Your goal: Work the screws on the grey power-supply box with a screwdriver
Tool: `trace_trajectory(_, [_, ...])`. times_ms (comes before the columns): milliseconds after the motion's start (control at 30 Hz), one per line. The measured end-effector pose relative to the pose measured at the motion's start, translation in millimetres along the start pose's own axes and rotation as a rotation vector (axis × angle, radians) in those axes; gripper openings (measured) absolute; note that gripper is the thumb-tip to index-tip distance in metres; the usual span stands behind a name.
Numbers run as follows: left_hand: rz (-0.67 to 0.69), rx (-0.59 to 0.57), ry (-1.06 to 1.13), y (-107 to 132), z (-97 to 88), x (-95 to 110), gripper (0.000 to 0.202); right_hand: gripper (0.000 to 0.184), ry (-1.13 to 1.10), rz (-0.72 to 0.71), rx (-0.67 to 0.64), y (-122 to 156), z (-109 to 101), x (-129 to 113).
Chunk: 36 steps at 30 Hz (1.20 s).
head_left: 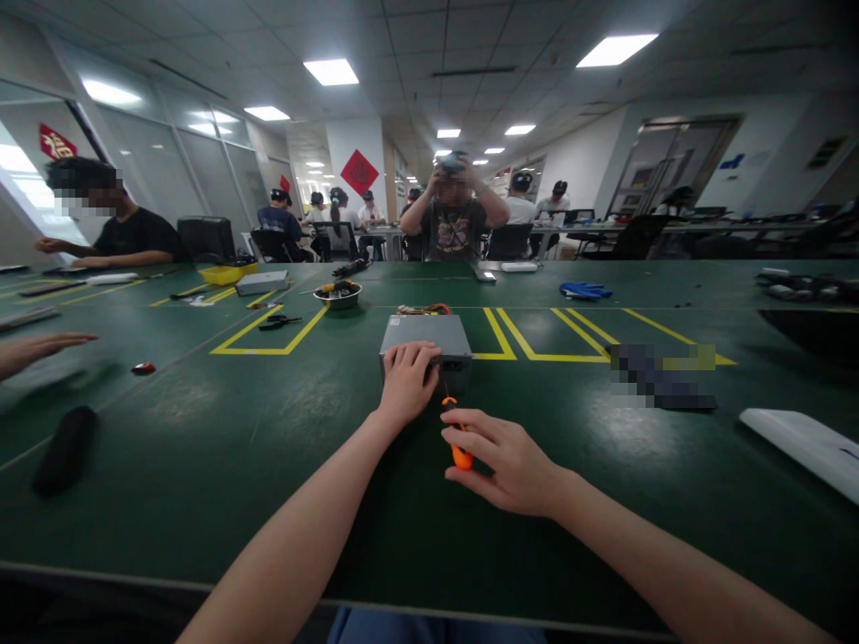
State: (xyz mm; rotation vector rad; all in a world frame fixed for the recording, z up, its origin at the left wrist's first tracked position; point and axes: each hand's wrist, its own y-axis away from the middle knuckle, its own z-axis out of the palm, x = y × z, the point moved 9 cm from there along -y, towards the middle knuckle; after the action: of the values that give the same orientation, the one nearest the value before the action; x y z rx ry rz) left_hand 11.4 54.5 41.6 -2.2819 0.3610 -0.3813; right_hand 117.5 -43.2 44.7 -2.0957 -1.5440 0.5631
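Note:
A grey metal power supply unit (429,333) stands on the table in front of me, with a bundle of coloured wires (424,309) at its far side. My left hand (408,380) lies over its near top edge, fingers on top and holding it. In my right hand (506,454) is an orange and black screwdriver (460,449), gripped by its handle between thumb and fingers. Its thin shaft points at the near face of the unit, close to a dark socket (456,365). Whether the tip touches a screw I cannot tell.
A metal bowl of tools (337,295) and a yellow basket (228,273) stand at the back left. Blue gloves (585,291) lie at the back right. Another person's hand (46,351) reaches in from the left, near a black case (65,450). A person (454,210) stands opposite.

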Motion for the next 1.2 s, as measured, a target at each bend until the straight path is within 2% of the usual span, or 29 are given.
trace_trajectory(167, [0.0, 0.004, 0.008, 0, -0.3, 0, 0.022, 0.037, -0.135, 0.069, 0.002, 2, 0, 7])
trace_trajectory(300, [-0.001, 0.005, 0.008, 0, -0.2, 0, 0.023, 0.035, -0.026, 0.002, -0.053, 1, 2, 1])
trace_trajectory(400, [-0.007, 0.001, 0.01, 0, 0.0, -1, 0.024, 0.03, 0.027, -0.006, 0.024, 1, -3, 1])
trace_trajectory(500, [-0.007, 0.0, 0.012, 0, 0.1, -1, 0.024, 0.032, -0.064, 0.051, 0.1, 3, -8, 9])
trace_trajectory(600, [-0.006, 0.004, 0.009, 1, 0.3, -1, 0.024, 0.039, -0.124, 0.057, 0.063, 3, -7, 9])
trace_trajectory(700, [-0.001, 0.002, 0.009, 0, 0.6, -1, 0.023, 0.039, -0.049, 0.007, -0.005, 2, -4, 2])
trace_trajectory(800, [0.003, 0.002, 0.005, 0, 0.0, -1, 0.023, 0.031, 0.036, -0.012, 0.034, 0, -5, 0])
trace_trajectory(900, [0.007, 0.0, -0.002, 1, -0.5, 0, 0.023, 0.031, -0.018, 0.044, 0.09, 1, -8, 7])
trace_trajectory(1000, [0.002, -0.003, 0.002, 1, -0.4, 0, 0.022, 0.038, -0.095, 0.069, 0.056, 2, -6, 9])
trace_trajectory(1100, [0.003, -0.004, 0.01, 0, -0.2, 0, 0.022, 0.039, -0.057, 0.03, -0.022, 2, -2, 4])
trace_trajectory(1200, [0.007, -0.003, 0.014, 0, 0.1, 0, 0.023, 0.034, 0.003, 0.012, 0.015, 1, -4, 3])
